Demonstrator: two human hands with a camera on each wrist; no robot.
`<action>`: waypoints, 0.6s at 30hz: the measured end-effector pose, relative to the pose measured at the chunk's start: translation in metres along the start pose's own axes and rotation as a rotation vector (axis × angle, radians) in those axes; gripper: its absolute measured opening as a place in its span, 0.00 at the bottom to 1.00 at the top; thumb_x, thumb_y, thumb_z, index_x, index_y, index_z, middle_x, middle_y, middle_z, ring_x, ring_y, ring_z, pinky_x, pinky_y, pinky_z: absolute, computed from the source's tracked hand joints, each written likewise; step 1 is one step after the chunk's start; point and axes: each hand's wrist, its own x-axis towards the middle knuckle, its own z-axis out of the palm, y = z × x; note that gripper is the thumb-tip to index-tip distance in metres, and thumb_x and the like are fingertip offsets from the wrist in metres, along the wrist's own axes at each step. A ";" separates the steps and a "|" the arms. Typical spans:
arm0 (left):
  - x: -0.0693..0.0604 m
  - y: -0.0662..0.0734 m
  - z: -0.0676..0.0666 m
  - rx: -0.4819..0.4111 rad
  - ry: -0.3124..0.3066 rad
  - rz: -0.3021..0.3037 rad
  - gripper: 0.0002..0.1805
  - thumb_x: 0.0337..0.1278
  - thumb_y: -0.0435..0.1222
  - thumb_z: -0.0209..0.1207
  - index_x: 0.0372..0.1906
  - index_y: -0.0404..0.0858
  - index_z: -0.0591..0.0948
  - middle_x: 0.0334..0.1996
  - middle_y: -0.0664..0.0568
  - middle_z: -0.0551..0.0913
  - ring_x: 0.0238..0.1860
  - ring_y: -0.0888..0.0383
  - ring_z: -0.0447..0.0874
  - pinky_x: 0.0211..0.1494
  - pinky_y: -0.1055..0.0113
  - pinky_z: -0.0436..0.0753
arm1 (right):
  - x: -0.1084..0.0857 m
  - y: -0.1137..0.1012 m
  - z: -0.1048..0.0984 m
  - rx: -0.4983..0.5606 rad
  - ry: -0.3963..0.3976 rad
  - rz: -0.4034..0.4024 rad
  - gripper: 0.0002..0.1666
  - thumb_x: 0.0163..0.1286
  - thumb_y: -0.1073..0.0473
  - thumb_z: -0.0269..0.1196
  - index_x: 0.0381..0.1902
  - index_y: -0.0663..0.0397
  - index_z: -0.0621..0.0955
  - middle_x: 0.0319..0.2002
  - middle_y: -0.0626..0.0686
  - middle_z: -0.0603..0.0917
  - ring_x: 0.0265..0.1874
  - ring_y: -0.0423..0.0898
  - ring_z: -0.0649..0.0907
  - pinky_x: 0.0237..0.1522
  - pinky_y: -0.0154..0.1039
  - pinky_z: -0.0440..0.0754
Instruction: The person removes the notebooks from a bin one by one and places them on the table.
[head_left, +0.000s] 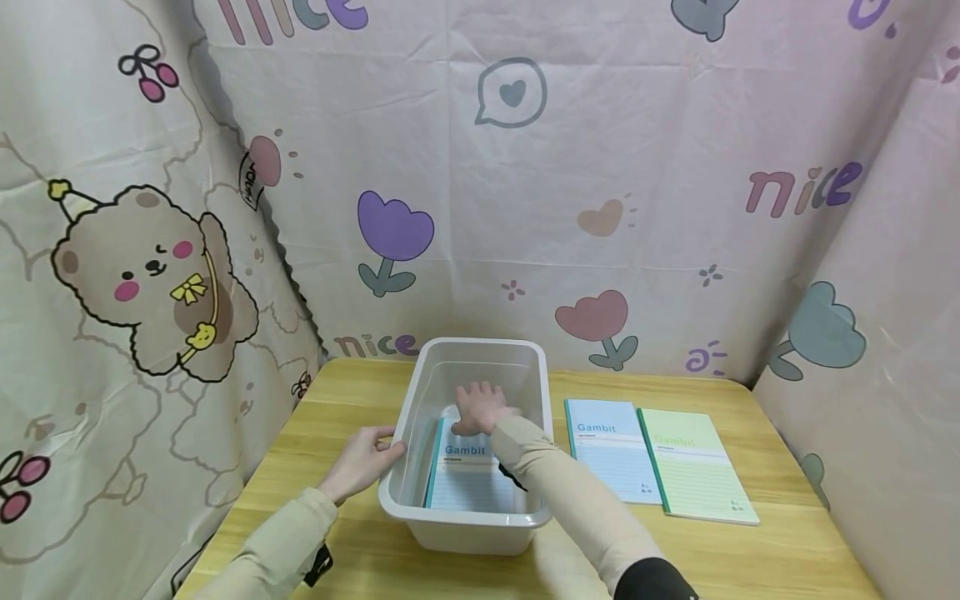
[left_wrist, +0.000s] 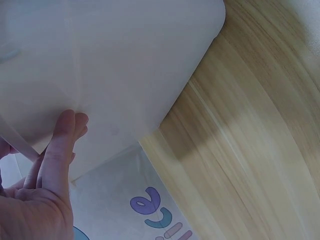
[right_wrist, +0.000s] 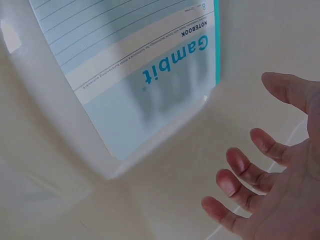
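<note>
A white plastic bin [head_left: 465, 519] stands on the table, with a light blue Gambit notebook [head_left: 472, 483] lying flat on its bottom. My left hand [head_left: 362, 462] grips the bin's left rim, thumb over the edge and fingers against the outer wall, as the left wrist view also shows. Over the far part of that notebook, inside the bin, hovers my right hand [head_left: 480, 407]. Its fingers are spread and hold nothing; the right wrist view shows them apart from the notebook's cover [right_wrist: 135, 85].
To the right of the bin, another blue notebook [head_left: 611, 462] and a green notebook [head_left: 701, 471] lie side by side on the wooden table [head_left: 780, 467]. A printed cloth curtain [head_left: 480, 208] hangs behind the table and along both sides.
</note>
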 end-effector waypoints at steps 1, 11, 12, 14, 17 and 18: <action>0.000 0.000 0.000 -0.001 -0.001 0.001 0.24 0.64 0.30 0.56 0.62 0.19 0.74 0.47 0.25 0.85 0.43 0.37 0.91 0.41 0.53 0.92 | 0.001 0.000 0.001 -0.002 -0.001 0.003 0.44 0.64 0.40 0.66 0.72 0.50 0.68 0.71 0.58 0.72 0.72 0.57 0.69 0.77 0.58 0.65; -0.001 0.002 -0.001 0.005 -0.002 -0.012 0.25 0.65 0.30 0.55 0.63 0.19 0.73 0.48 0.25 0.85 0.44 0.36 0.90 0.42 0.52 0.92 | 0.008 -0.002 0.012 0.012 0.000 0.032 0.42 0.63 0.38 0.66 0.70 0.50 0.70 0.68 0.58 0.74 0.69 0.56 0.71 0.74 0.57 0.69; -0.001 0.002 0.000 0.005 -0.003 -0.012 0.25 0.65 0.30 0.55 0.63 0.19 0.73 0.49 0.25 0.85 0.44 0.36 0.90 0.42 0.52 0.92 | 0.008 -0.002 0.013 0.018 -0.003 0.036 0.43 0.63 0.37 0.66 0.70 0.51 0.70 0.69 0.59 0.73 0.70 0.57 0.70 0.74 0.57 0.68; -0.001 0.002 0.000 0.005 -0.005 -0.012 0.25 0.66 0.31 0.55 0.63 0.19 0.73 0.49 0.25 0.84 0.44 0.36 0.90 0.43 0.52 0.92 | 0.009 -0.002 0.016 0.031 -0.013 0.044 0.45 0.63 0.36 0.66 0.71 0.51 0.69 0.71 0.59 0.72 0.72 0.57 0.69 0.76 0.57 0.66; -0.001 0.002 0.000 0.003 -0.006 -0.011 0.25 0.66 0.31 0.55 0.63 0.20 0.73 0.49 0.25 0.84 0.44 0.36 0.90 0.43 0.52 0.92 | 0.013 -0.001 0.021 0.045 -0.023 0.057 0.47 0.61 0.34 0.67 0.72 0.50 0.68 0.73 0.59 0.69 0.74 0.57 0.67 0.78 0.57 0.64; -0.001 0.002 0.000 0.003 -0.006 -0.010 0.24 0.66 0.31 0.55 0.63 0.20 0.73 0.49 0.25 0.84 0.44 0.36 0.90 0.43 0.52 0.92 | 0.014 -0.001 0.023 0.047 -0.025 0.060 0.48 0.61 0.34 0.67 0.72 0.50 0.67 0.74 0.59 0.69 0.75 0.57 0.66 0.78 0.57 0.63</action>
